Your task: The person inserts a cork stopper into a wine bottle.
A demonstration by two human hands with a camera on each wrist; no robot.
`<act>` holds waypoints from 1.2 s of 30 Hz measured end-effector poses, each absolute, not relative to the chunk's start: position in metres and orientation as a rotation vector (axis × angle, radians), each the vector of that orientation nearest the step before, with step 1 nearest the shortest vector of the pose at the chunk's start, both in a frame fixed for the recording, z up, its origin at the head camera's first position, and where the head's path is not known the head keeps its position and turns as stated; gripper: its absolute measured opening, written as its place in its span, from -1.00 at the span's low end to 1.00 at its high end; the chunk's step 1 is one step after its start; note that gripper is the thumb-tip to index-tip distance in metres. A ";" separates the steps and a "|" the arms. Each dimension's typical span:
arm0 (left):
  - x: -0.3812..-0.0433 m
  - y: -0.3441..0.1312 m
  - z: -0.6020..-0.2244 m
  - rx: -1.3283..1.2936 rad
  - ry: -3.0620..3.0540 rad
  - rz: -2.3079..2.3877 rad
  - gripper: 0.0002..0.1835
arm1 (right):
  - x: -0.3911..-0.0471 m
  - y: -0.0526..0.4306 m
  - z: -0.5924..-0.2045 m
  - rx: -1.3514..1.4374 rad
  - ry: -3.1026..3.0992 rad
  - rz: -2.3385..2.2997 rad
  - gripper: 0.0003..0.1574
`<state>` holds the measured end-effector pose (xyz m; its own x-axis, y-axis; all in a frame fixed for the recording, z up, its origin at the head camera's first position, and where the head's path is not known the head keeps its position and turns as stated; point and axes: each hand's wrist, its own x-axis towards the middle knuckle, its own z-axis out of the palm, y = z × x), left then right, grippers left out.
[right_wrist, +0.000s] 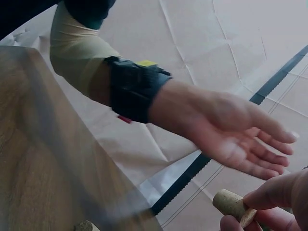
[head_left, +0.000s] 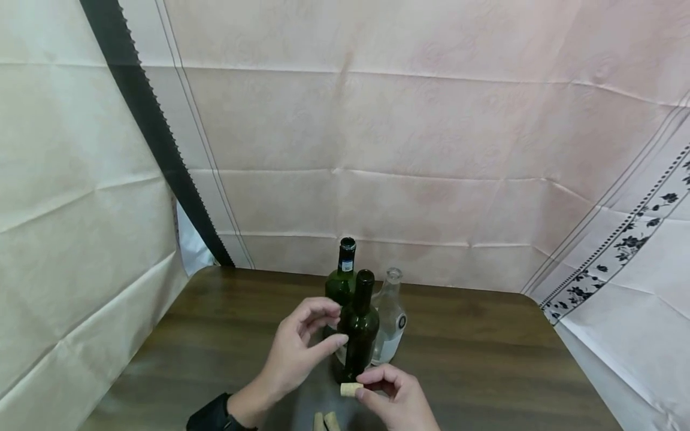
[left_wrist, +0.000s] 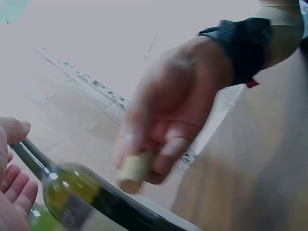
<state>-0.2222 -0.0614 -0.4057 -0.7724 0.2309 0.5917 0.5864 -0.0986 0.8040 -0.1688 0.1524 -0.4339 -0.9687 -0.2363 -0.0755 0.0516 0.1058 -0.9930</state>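
Note:
My right hand point(head_left: 396, 398) pinches a pale wine cork point(head_left: 351, 389) between thumb and fingers, low in front of the dark green wine bottle point(head_left: 360, 329). The same cork point(right_wrist: 228, 202) shows as a light cylinder in the right wrist view. My left hand point(head_left: 293, 350) is beside that bottle, thumb and fingers apart and loosely bent, holding nothing. Its thumb overlaps the bottle's edge in the head view; whether it touches the glass I cannot tell. The bottle stands upright, its mouth uncovered. Two more corks point(head_left: 332, 422) are at the bottom edge of the head view, partly cut off.
Behind the front bottle stands another green bottle point(head_left: 341, 284) with a dark neck. To the right is a clear glass bottle point(head_left: 389, 317) with a pale label. All are on a brown wooden table point(head_left: 474, 347). Pale cloth point(head_left: 431, 131) hangs behind the table's far edge.

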 end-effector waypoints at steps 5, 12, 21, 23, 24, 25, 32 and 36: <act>-0.233 -0.048 -0.385 -0.920 -1.897 -1.885 -0.46 | -0.170 0.156 -0.434 -0.185 2.160 -1.948 -0.65; -0.242 -0.033 -0.372 -0.853 -1.977 -1.783 -0.33 | -0.169 0.158 -0.434 -0.171 2.148 -1.954 -0.63; -0.251 -0.022 -0.371 -0.635 -2.176 -1.665 -0.42 | -0.166 0.162 -0.437 -0.191 2.176 -1.959 -0.62; -0.252 -0.021 -0.370 -0.613 -2.198 -1.638 -0.51 | -0.165 0.162 -0.438 -0.201 2.188 -1.958 -0.62; -0.253 -0.020 -0.370 -0.604 -2.208 -1.624 -0.55 | -0.165 0.162 -0.438 -0.200 2.193 -1.957 -0.63; -0.253 -0.020 -0.370 -0.600 -2.213 -1.614 -0.58 | -0.165 0.162 -0.438 -0.201 2.199 -1.955 -0.63; -0.252 -0.019 -0.370 -0.602 -2.206 -1.610 -0.66 | -0.165 0.163 -0.437 -0.188 2.211 -1.943 -0.64; -0.249 -0.020 -0.370 -0.595 -2.195 -1.619 -0.67 | -0.164 0.163 -0.435 -0.182 2.221 -1.949 -0.63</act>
